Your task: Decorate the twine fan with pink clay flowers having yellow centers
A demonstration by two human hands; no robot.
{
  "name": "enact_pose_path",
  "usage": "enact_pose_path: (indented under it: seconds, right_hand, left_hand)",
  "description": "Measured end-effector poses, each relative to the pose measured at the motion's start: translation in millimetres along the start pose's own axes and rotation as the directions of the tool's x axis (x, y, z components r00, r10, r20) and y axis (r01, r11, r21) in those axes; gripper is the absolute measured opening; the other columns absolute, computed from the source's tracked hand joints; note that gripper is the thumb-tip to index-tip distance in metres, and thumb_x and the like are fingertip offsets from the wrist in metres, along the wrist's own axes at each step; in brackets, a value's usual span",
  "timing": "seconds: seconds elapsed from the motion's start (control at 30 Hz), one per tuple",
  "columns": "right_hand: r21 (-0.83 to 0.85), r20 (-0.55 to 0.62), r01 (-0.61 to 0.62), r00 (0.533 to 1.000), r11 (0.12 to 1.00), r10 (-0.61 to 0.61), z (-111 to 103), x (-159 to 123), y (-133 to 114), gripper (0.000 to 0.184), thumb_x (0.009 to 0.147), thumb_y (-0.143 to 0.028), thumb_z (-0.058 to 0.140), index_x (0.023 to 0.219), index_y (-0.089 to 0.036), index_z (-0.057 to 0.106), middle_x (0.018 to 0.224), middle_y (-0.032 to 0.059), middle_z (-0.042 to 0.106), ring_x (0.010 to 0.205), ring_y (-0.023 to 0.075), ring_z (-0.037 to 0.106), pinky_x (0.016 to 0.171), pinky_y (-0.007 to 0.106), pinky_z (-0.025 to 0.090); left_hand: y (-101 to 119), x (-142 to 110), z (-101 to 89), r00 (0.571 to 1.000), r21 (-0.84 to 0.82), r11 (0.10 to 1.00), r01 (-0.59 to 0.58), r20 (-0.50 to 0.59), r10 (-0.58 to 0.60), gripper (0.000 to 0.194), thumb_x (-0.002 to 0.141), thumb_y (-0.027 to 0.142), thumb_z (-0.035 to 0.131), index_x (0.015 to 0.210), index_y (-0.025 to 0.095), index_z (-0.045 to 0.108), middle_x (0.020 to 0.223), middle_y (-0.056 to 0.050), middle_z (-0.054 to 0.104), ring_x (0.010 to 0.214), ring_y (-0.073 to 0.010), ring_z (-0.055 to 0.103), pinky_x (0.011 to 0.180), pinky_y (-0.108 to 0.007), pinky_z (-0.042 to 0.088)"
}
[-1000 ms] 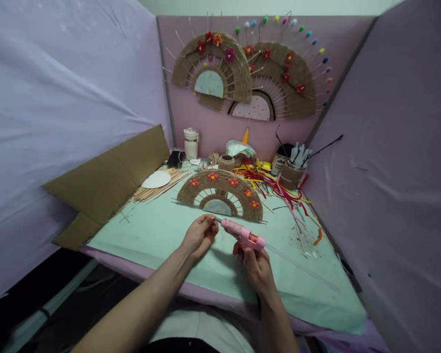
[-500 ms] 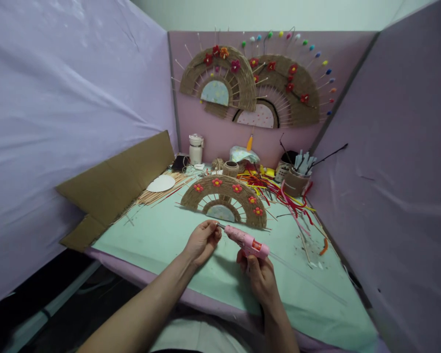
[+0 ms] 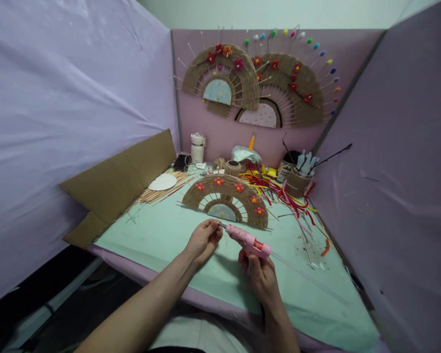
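Observation:
A pink hot glue gun (image 3: 247, 241) is gripped in my right hand (image 3: 260, 272), its nozzle pointing left and a clear glue stick trailing out of its back. My left hand (image 3: 205, 240) is closed in a pinch right at the nozzle tip; whatever sits between the fingertips is too small to make out. Just beyond both hands, a twine-woven fan (image 3: 224, 196) lies on the pale green table cover (image 3: 150, 245). Red flowers with yellow centres run along its arc, and a light blue half-disc is set at its base.
Thin sticks (image 3: 154, 193) and a white oval (image 3: 162, 182) lie at left beside folded cardboard (image 3: 121, 181). At the back stand a white bottle (image 3: 197, 148) and a twine roll (image 3: 232, 168). Red and yellow pipe cleaners (image 3: 268, 184) spread near a pot (image 3: 298, 182). Two larger fans (image 3: 220, 73) hang behind.
The whole view has shifted very slightly. Both hands and the glue gun keep the same pose, with the nozzle still at my left fingertips.

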State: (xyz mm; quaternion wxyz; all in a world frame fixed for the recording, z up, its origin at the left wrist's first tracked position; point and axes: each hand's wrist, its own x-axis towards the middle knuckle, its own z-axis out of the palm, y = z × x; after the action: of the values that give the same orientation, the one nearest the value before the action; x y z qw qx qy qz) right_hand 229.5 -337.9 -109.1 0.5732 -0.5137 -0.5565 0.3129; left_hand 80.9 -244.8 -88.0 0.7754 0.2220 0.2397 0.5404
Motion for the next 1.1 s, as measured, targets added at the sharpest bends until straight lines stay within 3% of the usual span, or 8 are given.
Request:
enact_pose_path:
  seconds: [0.57, 0.8, 1.0, 1.1]
  right_hand:
    - [-0.051, -0.005, 0.014, 1.0, 0.999, -0.015, -1, 0, 0, 0.057, 0.09, -0.064, 0.038, 0.066, -0.018, 0.06, 0.055, 0.0015, 0.052, 0.049, 0.0143, 0.047, 0.048, 0.026, 0.037]
    - [-0.077, -0.004, 0.01, 1.0, 0.997, -0.01, -1, 1, 2, 0.057, 0.09, -0.065, 0.039, 0.064, -0.018, 0.06, 0.053, 0.0012, 0.052, 0.049, 0.0141, 0.048, 0.049, 0.026, 0.038]
    - [0.119, -0.012, -0.03, 0.999, 0.992, 0.032, -3, 1, -5, 0.054, 0.086, -0.065, 0.044, 0.07, -0.017, 0.063, 0.058, 0.0021, 0.056, 0.048, 0.0126, 0.046, 0.045, 0.026, 0.037]
    - [0.217, -0.129, -0.032, 0.99, 0.976, 0.061, -12, 8, -17, 0.04, 0.078, -0.056, 0.062, 0.071, -0.017, 0.062, 0.067, 0.0033, 0.061, 0.048, 0.0113, 0.045, 0.044, 0.025, 0.036]
  left_hand:
    - [0, 0, -1.0, 1.0, -0.018, 1.0, -0.011, -0.009, 0.011, 0.039, 0.045, 0.027, 0.094, 0.067, 0.008, 0.067, 0.059, 0.0, 0.058, 0.055, -0.0047, 0.051, 0.054, -0.013, 0.045]
    - [1, 2, -3.0, 1.0, -0.047, 0.999, -0.012, -0.024, 0.011, 0.03, 0.056, 0.021, 0.09, 0.069, 0.008, 0.065, 0.061, 0.001, 0.056, 0.055, -0.0037, 0.049, 0.054, -0.013, 0.045]
    - [2, 4, -1.9, 1.0, -0.064, 0.998, -0.006, 0.0, 0.006, 0.032, 0.059, 0.024, 0.088, 0.068, 0.009, 0.062, 0.063, 0.001, 0.053, 0.055, -0.0038, 0.046, 0.052, -0.012, 0.042]
    - [4, 2, -1.2, 1.0, -0.05, 0.999, 0.003, 0.001, -0.003, 0.031, 0.06, 0.024, 0.088, 0.068, 0.01, 0.061, 0.062, 0.002, 0.052, 0.055, -0.004, 0.045, 0.051, -0.012, 0.041]
